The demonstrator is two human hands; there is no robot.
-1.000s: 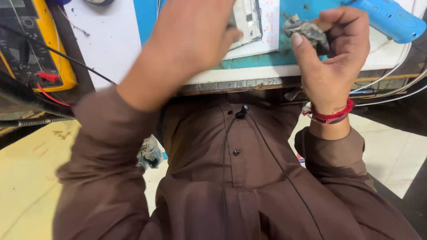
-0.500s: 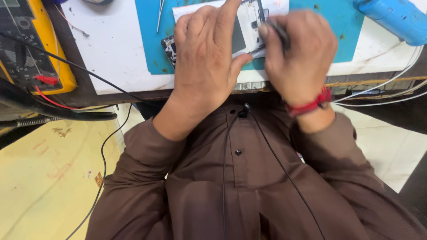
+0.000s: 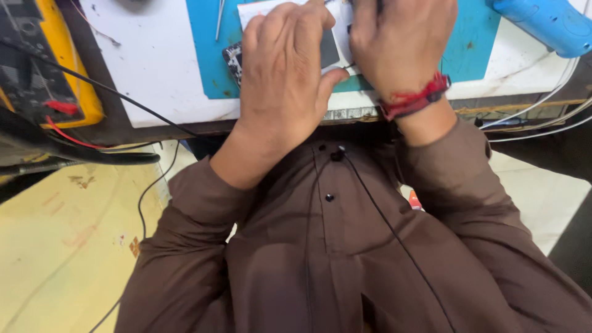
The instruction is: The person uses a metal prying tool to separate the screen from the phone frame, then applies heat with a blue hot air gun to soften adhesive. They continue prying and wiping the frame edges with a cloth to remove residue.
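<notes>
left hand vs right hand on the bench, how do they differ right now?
The left hand lies flat, fingers spread, over the small grey device; the right hand is bunched beside it, fingertips hidden. The right hand's wrist carries a red thread band; the left hand's wrist is bare. Both work over the teal mat.

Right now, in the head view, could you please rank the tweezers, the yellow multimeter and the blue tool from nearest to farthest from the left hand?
1. Tweezers, just beside the left hand, on the blue mat.
2. Yellow multimeter, far left edge.
3. Blue tool, far right corner.
</notes>
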